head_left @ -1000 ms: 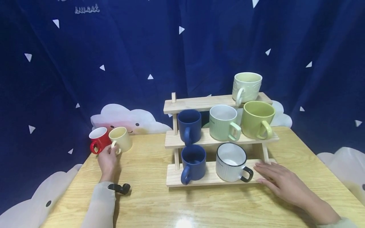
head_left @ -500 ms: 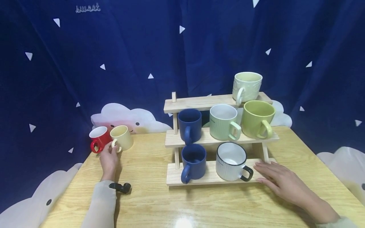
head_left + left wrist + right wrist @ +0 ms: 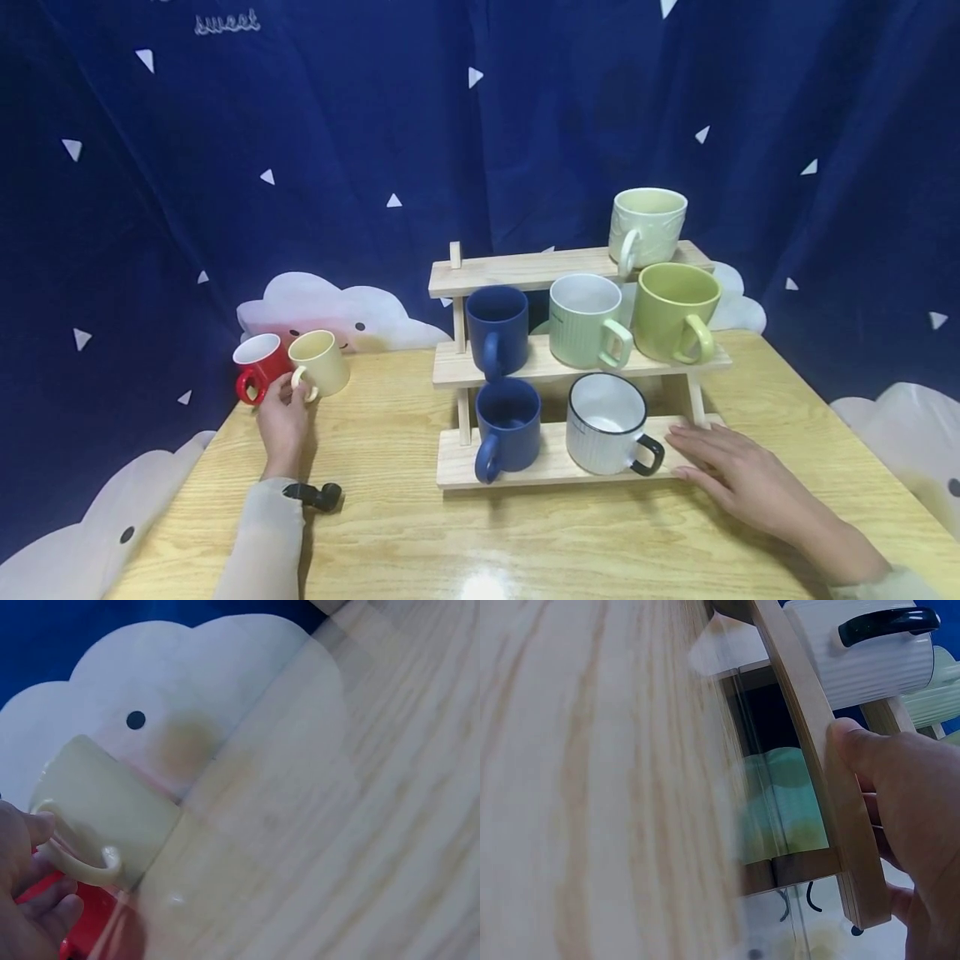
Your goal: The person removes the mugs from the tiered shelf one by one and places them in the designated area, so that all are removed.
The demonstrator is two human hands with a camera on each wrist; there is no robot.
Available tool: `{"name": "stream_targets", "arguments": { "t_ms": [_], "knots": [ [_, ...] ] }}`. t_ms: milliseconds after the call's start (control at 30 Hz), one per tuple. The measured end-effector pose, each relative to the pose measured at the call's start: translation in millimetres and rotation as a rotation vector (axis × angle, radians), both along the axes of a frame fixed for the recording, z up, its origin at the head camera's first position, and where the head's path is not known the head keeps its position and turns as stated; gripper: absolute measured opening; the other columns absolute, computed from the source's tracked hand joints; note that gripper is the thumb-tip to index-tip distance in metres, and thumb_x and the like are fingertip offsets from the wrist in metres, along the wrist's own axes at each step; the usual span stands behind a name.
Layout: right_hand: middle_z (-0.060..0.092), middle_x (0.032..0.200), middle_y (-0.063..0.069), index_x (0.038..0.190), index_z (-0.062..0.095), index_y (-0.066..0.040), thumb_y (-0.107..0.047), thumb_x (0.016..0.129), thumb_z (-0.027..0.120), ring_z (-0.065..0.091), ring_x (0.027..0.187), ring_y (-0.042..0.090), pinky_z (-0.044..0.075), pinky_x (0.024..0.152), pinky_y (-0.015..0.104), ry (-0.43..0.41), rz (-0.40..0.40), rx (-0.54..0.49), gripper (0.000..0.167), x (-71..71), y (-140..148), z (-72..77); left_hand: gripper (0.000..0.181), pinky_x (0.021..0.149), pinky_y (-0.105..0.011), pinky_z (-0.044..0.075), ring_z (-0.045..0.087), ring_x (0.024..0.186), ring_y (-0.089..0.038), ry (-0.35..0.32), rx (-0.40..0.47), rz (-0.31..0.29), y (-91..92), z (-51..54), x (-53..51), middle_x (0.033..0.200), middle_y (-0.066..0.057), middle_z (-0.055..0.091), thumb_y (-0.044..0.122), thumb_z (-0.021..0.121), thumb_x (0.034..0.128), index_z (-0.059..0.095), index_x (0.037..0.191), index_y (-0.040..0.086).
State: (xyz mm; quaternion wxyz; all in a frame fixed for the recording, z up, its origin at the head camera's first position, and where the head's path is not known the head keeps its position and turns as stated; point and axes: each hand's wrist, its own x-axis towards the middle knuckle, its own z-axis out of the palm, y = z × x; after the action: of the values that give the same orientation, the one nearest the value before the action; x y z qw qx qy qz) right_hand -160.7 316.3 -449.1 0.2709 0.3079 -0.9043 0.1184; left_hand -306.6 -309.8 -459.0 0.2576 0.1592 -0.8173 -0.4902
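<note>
At the far left of the table, my left hand point(image 3: 283, 423) pinches the handle of the pale yellow mug point(image 3: 327, 367); the left wrist view shows thumb and fingers at that handle point(image 3: 88, 868). The red mug point(image 3: 262, 360) stands just left of it, close behind my fingers. My right hand point(image 3: 750, 483) rests on the right end of the wooden rack's bottom shelf point(image 3: 555, 472), and in the right wrist view the thumb lies on the board's edge point(image 3: 847, 817). Beside it stands the white mug with black handle point(image 3: 604, 429).
The rack's bottom shelf also holds a blue mug point(image 3: 510, 427). On its middle shelf are another blue mug point(image 3: 498, 332), a mint mug point(image 3: 583, 325) and an olive-green mug point(image 3: 673, 315). A cream mug point(image 3: 649, 227) stands at the top right. A curtain hangs behind.
The yellow mug has shifted very slightly at my left hand since a second ago. The right hand and the rack look unchanged.
</note>
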Motion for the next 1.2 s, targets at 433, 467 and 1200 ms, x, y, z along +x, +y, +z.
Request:
{"name": "stream_targets", "arguments": {
  "t_ms": [433,467,1200],
  "knots": [
    [0.065,0.125,0.008,0.125,0.067,-0.013,-0.03,0.083,0.078,0.061,0.112,0.032,0.017,0.115,0.022,0.011,0.001,0.006,0.047,-1.3,1.4,-4.7,0.038,0.1,-0.051,0.039,0.055,0.118,-0.041,0.007,-0.112,-0.015,-0.4,14.6,9.1,0.126,-0.025,0.06,0.023,0.055,0.1004,0.057,0.129,-0.003],
    [0.065,0.126,0.008,0.126,0.067,-0.013,-0.03,0.083,0.077,0.06,0.112,0.032,0.017,0.115,0.022,0.009,-0.002,0.008,0.047,-1.0,1.3,-4.7,0.038,0.1,-0.052,0.039,0.055,0.117,-0.041,0.012,-0.131,-0.014,0.3,16.3,9.9,0.126,-0.025,0.06,0.023,0.055,0.1003,0.057,0.129,-0.003],
    [0.067,0.122,0.008,0.122,0.068,-0.008,-0.028,0.082,0.078,0.062,0.11,0.03,0.02,0.115,0.023,0.033,0.022,-0.016,0.046,0.5,-0.8,-0.3,0.047,0.103,-0.056,0.037,0.048,0.125,-0.043,0.04,-0.221,-0.154,29.7,60.9,20.0,0.132,-0.026,0.055,0.034,0.054,0.1007,0.056,0.132,0.0]
  ]
}}
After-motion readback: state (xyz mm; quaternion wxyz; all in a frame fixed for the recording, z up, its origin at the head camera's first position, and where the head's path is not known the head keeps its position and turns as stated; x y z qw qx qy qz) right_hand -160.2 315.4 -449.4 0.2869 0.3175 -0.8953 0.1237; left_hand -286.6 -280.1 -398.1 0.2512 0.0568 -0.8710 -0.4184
